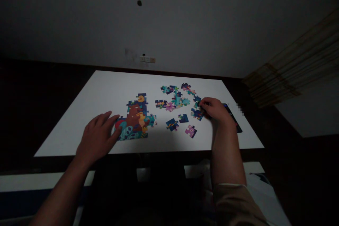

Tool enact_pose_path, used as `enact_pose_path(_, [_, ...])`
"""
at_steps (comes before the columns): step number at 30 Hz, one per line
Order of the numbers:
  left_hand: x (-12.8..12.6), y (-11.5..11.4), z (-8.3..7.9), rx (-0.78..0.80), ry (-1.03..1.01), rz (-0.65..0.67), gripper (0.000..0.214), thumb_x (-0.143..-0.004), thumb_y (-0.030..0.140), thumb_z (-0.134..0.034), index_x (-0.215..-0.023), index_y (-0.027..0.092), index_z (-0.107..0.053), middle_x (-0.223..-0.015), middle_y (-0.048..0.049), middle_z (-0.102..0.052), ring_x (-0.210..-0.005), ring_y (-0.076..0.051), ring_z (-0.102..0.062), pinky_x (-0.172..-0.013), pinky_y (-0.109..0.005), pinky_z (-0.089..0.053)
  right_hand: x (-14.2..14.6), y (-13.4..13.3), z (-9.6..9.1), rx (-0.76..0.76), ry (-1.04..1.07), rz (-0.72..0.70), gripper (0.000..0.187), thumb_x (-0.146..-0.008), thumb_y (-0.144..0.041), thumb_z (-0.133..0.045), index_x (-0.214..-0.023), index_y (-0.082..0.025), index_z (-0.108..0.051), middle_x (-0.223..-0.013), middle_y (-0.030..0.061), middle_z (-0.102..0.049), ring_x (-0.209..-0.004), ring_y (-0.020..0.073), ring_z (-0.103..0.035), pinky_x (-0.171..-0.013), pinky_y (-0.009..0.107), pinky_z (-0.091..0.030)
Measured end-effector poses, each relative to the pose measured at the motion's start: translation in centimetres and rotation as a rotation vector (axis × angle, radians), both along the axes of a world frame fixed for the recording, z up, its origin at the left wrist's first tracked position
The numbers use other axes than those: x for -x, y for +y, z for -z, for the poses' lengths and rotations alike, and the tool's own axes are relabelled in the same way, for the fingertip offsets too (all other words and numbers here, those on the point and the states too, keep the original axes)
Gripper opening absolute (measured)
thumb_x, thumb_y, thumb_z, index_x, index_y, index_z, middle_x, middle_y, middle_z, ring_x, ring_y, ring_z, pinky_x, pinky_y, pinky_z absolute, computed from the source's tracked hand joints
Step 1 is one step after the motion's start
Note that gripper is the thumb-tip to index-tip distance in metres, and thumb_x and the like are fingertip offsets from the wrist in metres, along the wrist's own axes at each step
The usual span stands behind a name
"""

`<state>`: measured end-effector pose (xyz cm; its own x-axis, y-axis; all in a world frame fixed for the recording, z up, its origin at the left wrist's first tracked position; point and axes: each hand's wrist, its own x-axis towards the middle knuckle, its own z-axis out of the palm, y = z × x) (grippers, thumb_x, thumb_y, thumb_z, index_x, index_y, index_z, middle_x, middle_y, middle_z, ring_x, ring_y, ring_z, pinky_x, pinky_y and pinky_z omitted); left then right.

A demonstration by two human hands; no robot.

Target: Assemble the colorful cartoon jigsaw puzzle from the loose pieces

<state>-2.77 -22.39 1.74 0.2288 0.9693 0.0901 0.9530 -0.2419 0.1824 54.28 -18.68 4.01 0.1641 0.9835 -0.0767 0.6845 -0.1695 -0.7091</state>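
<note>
A partly joined jigsaw puzzle [136,118], showing a brown bear among blue leaves, lies left of the middle on the white table. My left hand [99,132] rests flat with its fingers spread, thumb and fingertips at the puzzle's left edge. Across the table, my right hand [215,108] has thumb and forefinger pinched at a dark blue puzzle piece [196,99] on the right side of the loose pieces. Its fingers partly cover another dark piece [196,113] just below. Several loose pieces are scattered between the hands, among them a pink piece [191,131] and a blue-green piece [183,118].
A dark phone-like device [234,120] lies on the white table [79,102] beyond my right wrist. Behind the table stands a grey wall with sockets [147,59]. A striped curtain [286,63] hangs on the right. The table's front edge is close to me.
</note>
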Motion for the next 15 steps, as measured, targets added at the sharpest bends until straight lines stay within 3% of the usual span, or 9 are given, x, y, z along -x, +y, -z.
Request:
enact_pose_path(4, [0.0,0.0,-0.1,0.012,0.011,-0.003,0.076,-0.119,0.066,-0.039,-0.170,0.022,-0.073,-0.185,-0.0208,-0.063,-0.171,-0.050,-0.056,-0.139,-0.073,-0.048,0.4,0.1,-0.3,-0.011,-0.049,0.050,0.019,-0.082,-0.032,-0.065,-0.092,-0.029,-0.080,-0.073,0.0031,-0.077,-0.063,0.0279,-0.068,-0.065,0.040,-0.052])
enact_pose_path(10, [-0.3,0.0,-0.5,0.018,-0.006,-0.020,0.077,-0.117,0.067,-0.040,-0.169,0.022,-0.074,-0.183,-0.0203,-0.065,-0.171,-0.050,-0.057,-0.139,-0.073,-0.049,0.5,0.7,-0.2,-0.141,-0.149,-0.013,0.016,-0.089,-0.032,-0.062,-0.086,-0.028,-0.078,-0.085,0.0069,-0.082,-0.083,0.0305,-0.073,-0.080,0.041,-0.056])
enact_pose_path(15, [-0.2,-0.4,-0.3,-0.110,-0.121,-0.003,0.061,-0.115,0.060,-0.047,-0.147,0.024,-0.086,-0.163,-0.0168,-0.081,-0.156,-0.045,-0.071,-0.135,-0.070,-0.056,0.6,1.1,0.3,-0.242,-0.214,0.043,0.021,-0.092,-0.034,-0.060,-0.089,-0.029,-0.080,-0.090,0.0083,-0.085,-0.092,0.0333,-0.076,-0.087,0.042,-0.057])
